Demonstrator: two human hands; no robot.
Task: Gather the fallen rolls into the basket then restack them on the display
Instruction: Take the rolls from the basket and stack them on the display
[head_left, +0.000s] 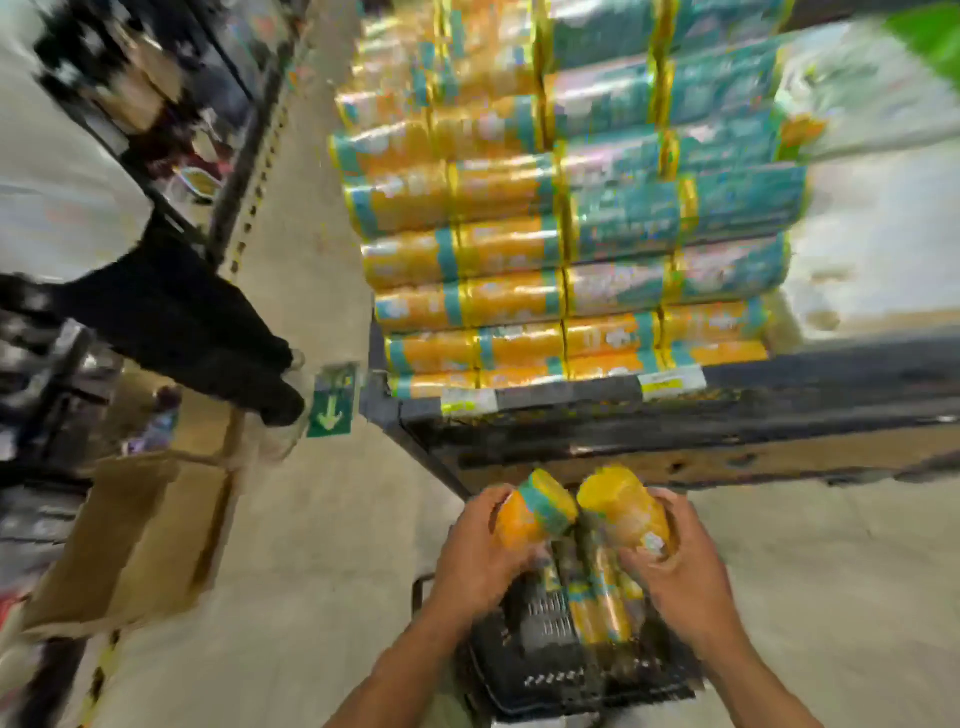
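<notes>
My left hand (480, 551) grips an orange roll with a teal band (537, 506), held just above the basket. My right hand (675, 566) grips a second, yellow-orange roll (621, 506) beside it; the two rolls nearly touch at their tops. Below both hands sits the black plastic basket (524, 670) on the floor, with at least one more orange roll (597, 603) lying inside. Ahead stands the display (571, 249), a tall stack of orange and teal wrapped rolls on a dark shelf base (675, 415). The picture is blurred.
A person in dark trousers (197, 322) stands at the left, near a shelf unit. An open cardboard box (140, 535) lies on the floor at the lower left. A green floor sign with an arrow (331, 402) is by the display's corner.
</notes>
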